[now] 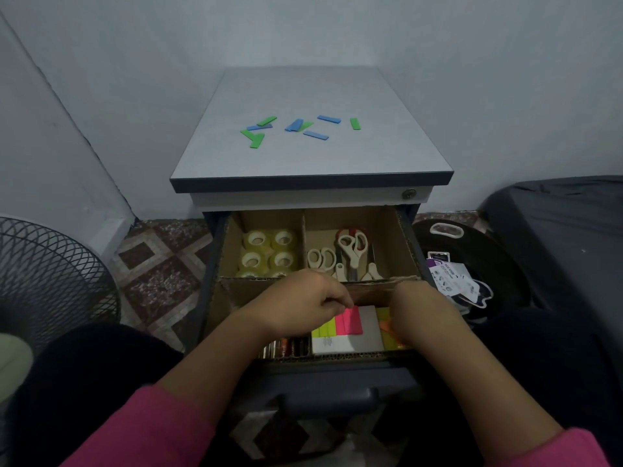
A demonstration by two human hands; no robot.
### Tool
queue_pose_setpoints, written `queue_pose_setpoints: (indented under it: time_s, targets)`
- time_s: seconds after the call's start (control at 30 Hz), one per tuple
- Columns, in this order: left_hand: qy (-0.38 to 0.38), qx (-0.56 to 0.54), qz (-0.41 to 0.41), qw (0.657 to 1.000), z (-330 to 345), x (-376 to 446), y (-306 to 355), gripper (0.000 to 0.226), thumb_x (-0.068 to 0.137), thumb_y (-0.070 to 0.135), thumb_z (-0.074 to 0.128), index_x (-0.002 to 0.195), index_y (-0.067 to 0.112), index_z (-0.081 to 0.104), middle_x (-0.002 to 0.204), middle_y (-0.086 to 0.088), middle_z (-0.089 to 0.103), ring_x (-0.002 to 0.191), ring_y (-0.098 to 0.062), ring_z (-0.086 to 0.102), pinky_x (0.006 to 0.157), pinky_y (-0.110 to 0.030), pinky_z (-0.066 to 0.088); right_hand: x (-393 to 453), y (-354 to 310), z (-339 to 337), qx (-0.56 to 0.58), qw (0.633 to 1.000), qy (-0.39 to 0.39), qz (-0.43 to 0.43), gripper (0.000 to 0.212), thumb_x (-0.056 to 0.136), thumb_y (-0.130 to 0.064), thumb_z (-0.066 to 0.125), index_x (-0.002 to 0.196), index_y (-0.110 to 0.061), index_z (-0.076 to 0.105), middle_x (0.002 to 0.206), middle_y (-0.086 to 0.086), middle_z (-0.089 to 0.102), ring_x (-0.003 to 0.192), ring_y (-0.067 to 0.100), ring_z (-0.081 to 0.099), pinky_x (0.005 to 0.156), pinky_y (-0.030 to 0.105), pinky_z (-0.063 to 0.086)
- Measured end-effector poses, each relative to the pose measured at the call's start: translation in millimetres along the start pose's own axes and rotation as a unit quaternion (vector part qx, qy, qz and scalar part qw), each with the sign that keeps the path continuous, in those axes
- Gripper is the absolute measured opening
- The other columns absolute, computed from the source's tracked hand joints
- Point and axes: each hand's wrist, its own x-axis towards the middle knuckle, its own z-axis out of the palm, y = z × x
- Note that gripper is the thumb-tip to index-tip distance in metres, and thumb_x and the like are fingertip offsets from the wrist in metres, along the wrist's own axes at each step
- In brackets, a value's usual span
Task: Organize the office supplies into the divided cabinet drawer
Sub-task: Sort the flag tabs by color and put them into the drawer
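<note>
The open drawer (409,246) holds cardboard dividers. Its back left compartment has several clear tape rolls (268,252); the back right one has several scissors (352,252). In the front compartment lie packs of neon sticky flags: pink (352,320), yellow-green (323,330) and orange-yellow (387,326). My left hand (303,303) is curled over the pink pack and pinches its top edge. My right hand (421,311) reaches into the front right corner, fingers hidden among the orange flags. On the cabinet top (313,156) lie several loose blue and green flag strips (296,127).
A wire fan guard (50,271) stands at the left. A dark bag with printed cards (453,279) lies on the floor right of the drawer, next to a dark covered block (566,237). Small metallic items (286,347) sit in the front left compartment.
</note>
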Motion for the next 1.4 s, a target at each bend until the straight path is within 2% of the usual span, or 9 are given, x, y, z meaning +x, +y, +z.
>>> queue_pose_setpoints:
  time_s: [0.07, 0.2, 0.3, 0.37, 0.43, 0.53, 0.67, 1.03, 1.4]
  targets:
    - [-0.003, 0.025, 0.010, 1.000, 2, 1, -1, 0.025, 0.096, 0.020, 0.052, 0.114, 0.024, 0.069, 0.112, 0.009, 0.065, 0.105, -0.002, 0.052, 0.093, -0.022, 0.043, 0, 2, -6, 0.027, 0.999, -0.020, 0.008, 0.012, 0.085, -0.015, 0.059, 0.092, -0.015, 0.069, 0.073, 0.000, 0.055, 0.069, 0.016, 0.058, 0.064, 0.028, 0.050]
    - [-0.042, 0.162, 0.051, 0.984, 16, 5, -4, 0.029, 0.096, 0.020, 0.047, 0.115, 0.027, 0.067, 0.109, 0.007, 0.067, 0.105, -0.014, 0.054, 0.087, -0.036, 0.048, -1, 0, -12, 0.200, 0.979, -0.046, 0.006, 0.012, 0.087, -0.015, 0.062, 0.082, -0.017, 0.073, 0.072, 0.004, 0.071, 0.064, 0.016, 0.065, 0.063, 0.028, 0.055]
    - [-0.062, 0.249, 0.037, 0.966, 28, 6, 0, 0.032, 0.093, 0.013, 0.045, 0.116, 0.024, 0.065, 0.102, 0.000, 0.065, 0.100, -0.022, 0.056, 0.082, -0.039, 0.050, 5, -4, -3, 0.193, 0.979, -0.072, 0.008, 0.016, 0.088, -0.016, 0.060, 0.084, -0.009, 0.074, 0.074, 0.008, 0.073, 0.066, 0.021, 0.067, 0.067, 0.030, 0.055]
    - [-0.068, 0.274, 0.020, 0.959, 32, 8, 3, 0.037, 0.092, 0.009, 0.044, 0.120, 0.023, 0.063, 0.102, -0.004, 0.063, 0.101, -0.024, 0.055, 0.081, -0.036, 0.046, 7, -2, 1, 0.161, 0.986, -0.044, -0.004, 0.014, 0.088, -0.019, 0.060, 0.089, -0.012, 0.072, 0.080, 0.007, 0.072, 0.073, 0.022, 0.068, 0.072, 0.033, 0.058]
    - [-0.063, 0.285, 0.017, 0.956, 33, 9, 5, 0.039, 0.092, 0.008, 0.043, 0.123, 0.023, 0.062, 0.104, -0.005, 0.062, 0.103, -0.026, 0.055, 0.083, -0.036, 0.043, 6, 2, 0, 0.129, 0.991, -0.008, -0.025, 0.015, 0.084, -0.020, 0.063, 0.097, -0.022, 0.070, 0.091, 0.002, 0.069, 0.085, 0.020, 0.066, 0.078, 0.035, 0.056]
    - [-0.069, 0.297, 0.029, 0.952, 31, 9, 8, 0.044, 0.093, 0.007, 0.042, 0.130, 0.025, 0.057, 0.106, -0.004, 0.063, 0.105, -0.025, 0.054, 0.086, -0.037, 0.044, 3, 5, 2, 0.100, 0.993, -0.015, -0.056, 0.031, 0.080, -0.020, 0.066, 0.107, -0.036, 0.068, 0.109, -0.005, 0.064, 0.099, 0.017, 0.061, 0.084, 0.033, 0.054]
    - [-0.078, 0.324, 0.037, 0.942, 30, 9, 13, 0.045, 0.094, 0.008, 0.041, 0.131, 0.027, 0.056, 0.106, -0.002, 0.064, 0.103, -0.024, 0.053, 0.085, -0.036, 0.041, 3, 3, 8, 0.069, 0.994, -0.016, -0.078, 0.040, 0.074, -0.025, 0.072, 0.110, -0.040, 0.066, 0.117, -0.004, 0.062, 0.104, 0.018, 0.061, 0.087, 0.032, 0.052]
    - [-0.098, 0.328, 0.021, 0.939, 30, 8, 15, 0.045, 0.094, 0.009, 0.041, 0.130, 0.031, 0.056, 0.101, -0.001, 0.063, 0.099, -0.023, 0.052, 0.086, -0.035, 0.038, 3, -2, 10, 0.082, 0.992, -0.015, -0.096, 0.038, 0.076, -0.025, 0.069, 0.112, -0.037, 0.067, 0.109, -0.001, 0.066, 0.099, 0.019, 0.063, 0.085, 0.034, 0.053]
    - [-0.075, 0.327, 0.035, 0.941, 33, 7, 11, 0.041, 0.095, 0.011, 0.041, 0.126, 0.031, 0.059, 0.099, -0.001, 0.064, 0.097, -0.023, 0.052, 0.081, -0.034, 0.037, 4, -2, 12, 0.090, 0.990, 0.000, -0.106, 0.035, 0.080, -0.024, 0.064, 0.113, -0.034, 0.067, 0.111, 0.000, 0.066, 0.100, 0.020, 0.063, 0.084, 0.032, 0.052]
